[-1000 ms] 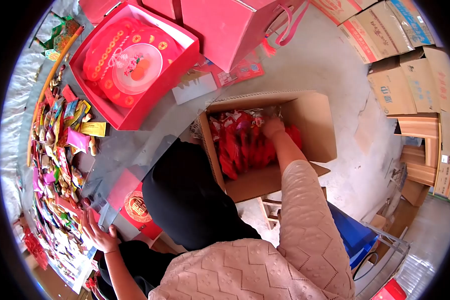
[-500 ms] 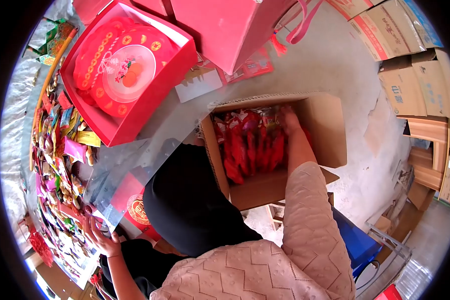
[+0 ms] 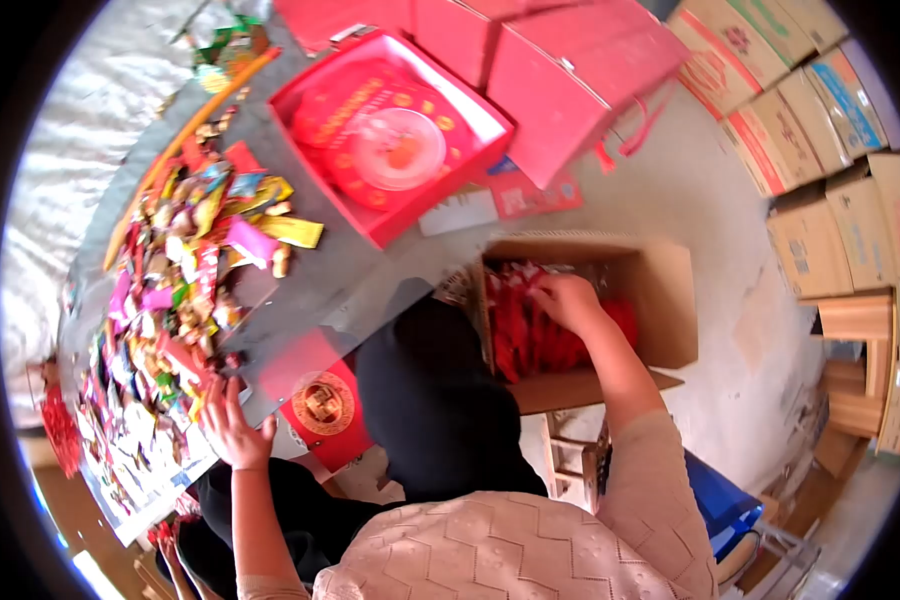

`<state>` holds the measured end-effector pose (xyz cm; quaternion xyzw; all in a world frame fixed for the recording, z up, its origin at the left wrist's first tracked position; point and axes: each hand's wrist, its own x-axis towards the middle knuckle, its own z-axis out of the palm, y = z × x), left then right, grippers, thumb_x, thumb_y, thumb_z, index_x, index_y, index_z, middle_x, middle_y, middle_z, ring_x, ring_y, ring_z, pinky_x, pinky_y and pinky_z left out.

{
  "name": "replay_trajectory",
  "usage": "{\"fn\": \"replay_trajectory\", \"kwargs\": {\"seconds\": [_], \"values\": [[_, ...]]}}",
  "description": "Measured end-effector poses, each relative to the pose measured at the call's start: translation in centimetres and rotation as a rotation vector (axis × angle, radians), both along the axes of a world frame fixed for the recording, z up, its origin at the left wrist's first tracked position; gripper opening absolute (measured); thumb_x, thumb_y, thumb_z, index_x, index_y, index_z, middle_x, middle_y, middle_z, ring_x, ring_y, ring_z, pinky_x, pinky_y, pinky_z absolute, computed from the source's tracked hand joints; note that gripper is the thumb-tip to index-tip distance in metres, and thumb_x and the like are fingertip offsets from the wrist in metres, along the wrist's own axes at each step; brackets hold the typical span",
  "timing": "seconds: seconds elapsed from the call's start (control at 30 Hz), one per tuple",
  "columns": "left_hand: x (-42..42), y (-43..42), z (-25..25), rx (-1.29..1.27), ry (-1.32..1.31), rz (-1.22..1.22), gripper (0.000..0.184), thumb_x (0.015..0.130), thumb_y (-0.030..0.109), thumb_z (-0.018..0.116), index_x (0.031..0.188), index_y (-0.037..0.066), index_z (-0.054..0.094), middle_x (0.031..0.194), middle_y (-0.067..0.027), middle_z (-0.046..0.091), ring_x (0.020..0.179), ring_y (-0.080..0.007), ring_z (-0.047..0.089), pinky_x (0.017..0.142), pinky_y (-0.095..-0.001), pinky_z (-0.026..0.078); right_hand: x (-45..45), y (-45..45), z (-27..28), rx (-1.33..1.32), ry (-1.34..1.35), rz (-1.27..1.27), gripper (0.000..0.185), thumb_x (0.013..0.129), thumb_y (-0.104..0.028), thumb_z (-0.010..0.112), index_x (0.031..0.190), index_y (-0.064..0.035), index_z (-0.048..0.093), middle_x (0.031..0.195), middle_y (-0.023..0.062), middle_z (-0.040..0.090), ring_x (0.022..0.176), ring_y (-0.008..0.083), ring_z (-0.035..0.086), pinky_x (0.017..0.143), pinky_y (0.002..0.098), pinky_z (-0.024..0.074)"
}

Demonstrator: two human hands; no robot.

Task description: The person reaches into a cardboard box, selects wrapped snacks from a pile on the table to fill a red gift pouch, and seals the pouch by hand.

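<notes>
My right hand (image 3: 567, 300) is inside an open cardboard box (image 3: 667, 300), its fingers pinched at the red packets (image 3: 535, 340) near the box's left side. What the fingertips hold, if anything, is too small to make out. My left hand (image 3: 236, 428) rests at the table's edge with its fingers spread and nothing in it. Beside it lies a long pile of colourful wrapped candies (image 3: 185, 270). A red bag with a round gold emblem (image 3: 322, 403) is between my left hand and my dark-clothed knee.
An open red gift box (image 3: 370, 220) with a round clear-topped item inside stands on the glass table (image 3: 340, 290). Larger red boxes (image 3: 560, 80) are behind it. Cardboard cartons (image 3: 800, 120) are stacked at the right, above a wooden frame (image 3: 855, 320). A blue bag (image 3: 720, 500) sits low right.
The whole view has shifted towards the left side of the table. My right hand has moved from the far right part of the packets to their left part. My left hand stays by the candies.
</notes>
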<state>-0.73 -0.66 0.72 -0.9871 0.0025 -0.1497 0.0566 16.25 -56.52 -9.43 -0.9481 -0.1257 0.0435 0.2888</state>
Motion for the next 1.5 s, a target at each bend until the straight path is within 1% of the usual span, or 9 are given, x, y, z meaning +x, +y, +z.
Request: {"fn": "replay_trajectory", "kwargs": {"seconds": [0.2, 0.4, 0.57, 0.63, 0.77, 0.83, 0.97, 1.23, 1.5], "values": [[0.0, -0.7, 1.1, -0.082, 0.008, 0.039, 0.08, 0.071, 0.051, 0.074, 0.136, 0.007, 0.057, 0.138, -0.0188, 0.053, 0.128, -0.0401, 0.05, 0.108, -0.053, 0.041, -0.3, 6.8, 9.5, 0.347, -0.472, 0.166, 0.032, 0.083, -0.011, 0.072, 0.062, -0.0039, 0.049, 0.06, 0.0144, 0.049, 0.057, 0.0354, 0.052, 0.053, 0.0458, 0.041], [-0.2, -1.4, 2.0, -0.148, 0.028, 0.101, 0.087, 0.063, 0.041, 0.084, 0.14, 0.011, 0.054, 0.142, -0.0152, 0.051, 0.13, -0.0383, 0.049, 0.109, -0.0497, 0.042, -0.2, 15.6, 17.7, 0.375, -0.673, 0.512, 0.026, 0.077, -0.008, 0.075, 0.063, -0.0061, 0.053, 0.06, 0.0107, 0.049, 0.058, 0.0318, 0.055, 0.06, 0.0416, 0.0493], [-0.4, -0.5, 2.2, -0.186, -0.09, 0.018, 0.08, 0.064, 0.052, 0.083, 0.133, 0.014, 0.064, 0.138, -0.0156, 0.055, 0.125, -0.0362, 0.053, 0.106, -0.0497, 0.043, -4.0, 23.3, 25.7, 0.613, -0.721, 0.821, 0.025, 0.074, -0.015, 0.08, 0.066, -0.0093, 0.057, 0.063, 0.0055, 0.054, 0.06, 0.0268, 0.059, 0.077, 0.0435, 0.0584], [-0.6, -0.2, 2.1, -0.181, -0.115, 0.008, 0.08, 0.067, 0.057, 0.08, 0.132, 0.014, 0.064, 0.137, -0.0165, 0.055, 0.126, -0.0368, 0.053, 0.107, -0.0518, 0.042, -6.3, 25.6, 29.2, 0.955, -0.517, 0.988, 0.026, 0.086, -0.019, 0.075, 0.068, -0.0105, 0.057, 0.063, 0.0023, 0.055, 0.057, 0.022, 0.059, 0.082, 0.0496, 0.058], [-0.8, 0.2, 2.2, -0.171, -0.149, -0.035, 0.081, 0.066, 0.058, 0.08, 0.131, 0.013, 0.063, 0.136, -0.0161, 0.055, 0.126, -0.0367, 0.053, 0.107, -0.0515, 0.042, -9.9, 30.4, 35.2, 1.668, 0.051, 1.617, 0.054, 0.107, -0.05, 0.047, 0.07, -0.012, 0.055, 0.058, -0.0014, 0.05, 0.051, 0.0178, 0.056, 0.089, 0.051, 0.053], [-0.9, 0.1, 2.3, -0.159, -0.149, -0.025, 0.078, 0.07, 0.061, 0.076, 0.131, 0.014, 0.062, 0.134, -0.0149, 0.056, 0.128, -0.0349, 0.051, 0.108, -0.0504, 0.04, -11.6, 31.2, 37.9, 1.731, 0.245, 1.781, 0.058, 0.111, -0.04, 0.038, 0.063, -0.0104, 0.052, 0.059, 0.0015, 0.051, 0.056, 0.0191, 0.059, 0.088, 0.0502, 0.053], [-1.0, 0.4, 2.2, -0.147, -0.161, -0.035, 0.077, 0.072, 0.063, 0.074, 0.132, 0.016, 0.062, 0.134, -0.0137, 0.056, 0.128, -0.0335, 0.051, 0.106, -0.05, 0.041, -14.9, 32.5, 39.2, 1.81, 0.476, 1.79, 0.064, 0.112, -0.041, 0.025, 0.058, -0.0133, 0.044, 0.057, -0.0014, 0.041, 0.048, 0.0142, 0.044, 0.1, 0.0506, 0.0536], [-1.0, 0.7, 1.6, -0.139, -0.19, -0.038, 0.077, 0.074, 0.066, 0.071, 0.133, 0.017, 0.062, 0.134, -0.0135, 0.057, 0.129, -0.0325, 0.052, 0.104, -0.0495, 0.043, -16.5, 35.1, 40.1, 1.801, 0.615, 1.829, 0.065, 0.112, -0.039, 0.021, 0.057, -0.0138, 0.043, 0.058, -0.0008, 0.04, 0.05, 0.0152, 0.046, 0.095, 0.0479, 0.0567], [-1.1, 0.9, 1.4, -0.16, -0.194, -0.055, 0.076, 0.076, 0.066, 0.069, 0.134, 0.017, 0.061, 0.134, -0.0145, 0.057, 0.13, -0.0332, 0.051, 0.104, -0.0491, 0.043, -17.2, 37.9, 40.8, 1.747, 0.552, 1.989, 0.064, 0.112, -0.039, 0.019, 0.059, -0.0125, 0.044, 0.061, 0.0011, 0.042, 0.054, 0.0162, 0.05, 0.094, 0.0431, 0.0576]]}}
